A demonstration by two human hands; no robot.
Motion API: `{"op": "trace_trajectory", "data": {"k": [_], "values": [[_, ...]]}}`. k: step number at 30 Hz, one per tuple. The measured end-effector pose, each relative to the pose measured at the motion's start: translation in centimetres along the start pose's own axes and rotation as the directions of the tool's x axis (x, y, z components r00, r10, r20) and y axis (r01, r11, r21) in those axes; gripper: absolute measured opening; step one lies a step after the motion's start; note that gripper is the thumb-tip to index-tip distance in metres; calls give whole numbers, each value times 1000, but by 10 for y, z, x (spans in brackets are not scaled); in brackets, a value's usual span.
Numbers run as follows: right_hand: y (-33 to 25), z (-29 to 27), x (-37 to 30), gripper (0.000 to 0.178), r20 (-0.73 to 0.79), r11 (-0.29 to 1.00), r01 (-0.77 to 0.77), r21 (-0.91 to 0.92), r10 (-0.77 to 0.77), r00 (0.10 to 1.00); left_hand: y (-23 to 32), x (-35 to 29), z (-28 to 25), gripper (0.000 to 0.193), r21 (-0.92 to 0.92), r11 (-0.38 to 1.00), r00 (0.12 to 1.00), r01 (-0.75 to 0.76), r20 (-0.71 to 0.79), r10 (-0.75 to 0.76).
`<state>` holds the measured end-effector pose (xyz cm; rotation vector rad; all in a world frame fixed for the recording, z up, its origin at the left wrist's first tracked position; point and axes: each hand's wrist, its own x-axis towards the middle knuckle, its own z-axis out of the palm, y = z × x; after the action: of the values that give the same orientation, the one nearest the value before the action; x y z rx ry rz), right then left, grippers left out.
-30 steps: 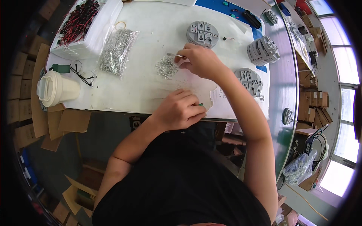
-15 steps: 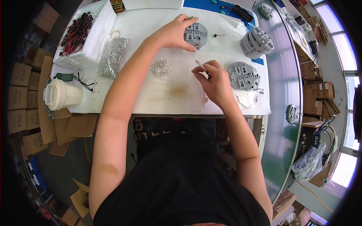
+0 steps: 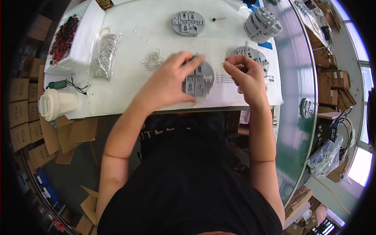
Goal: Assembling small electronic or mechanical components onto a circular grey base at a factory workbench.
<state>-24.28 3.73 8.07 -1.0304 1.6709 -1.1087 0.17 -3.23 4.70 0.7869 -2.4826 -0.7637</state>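
My left hand (image 3: 166,80) spans a round grey plastic disc (image 3: 201,82) near the front of the table, fingers on its far edge and thumb on its near edge. The disc has raised square blocks and is a little blurred. Beside my left fingertips shows a small green bit (image 3: 195,55). To the right, my right hand (image 3: 248,74) is closed around a thin grey stick-like tool (image 3: 246,47); its exact kind is unclear. Behind that hand lies a second disc (image 3: 256,56), partly covered. Farther off rests a third disc (image 3: 188,24).
A pile of small clear pieces (image 3: 152,59) and a clear bag of similar pieces (image 3: 105,56) lie left. Beyond stands a white foam box (image 3: 90,25) of red-black wired parts. A cream lidded cup (image 3: 64,102) is at the front left; stacked discs (image 3: 263,25) stand at the right.
My left hand has come nearer to me with a disc, while another disc shows at the far spot. My right hand has moved right, its tool now pointing away. The whole view has shifted slightly.
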Motion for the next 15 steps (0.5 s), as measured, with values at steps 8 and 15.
{"op": "trace_trajectory", "data": {"k": [8,15], "values": [[26,41,26,28,85,984,25,-176,-10,996,-1,-29,38,114,-219,967,978,130,-131,-161],[25,49,21,22,24,978,21,-207,-16,1000,-3,-30,36,109,-184,978,983,100,-134,-126]]}}
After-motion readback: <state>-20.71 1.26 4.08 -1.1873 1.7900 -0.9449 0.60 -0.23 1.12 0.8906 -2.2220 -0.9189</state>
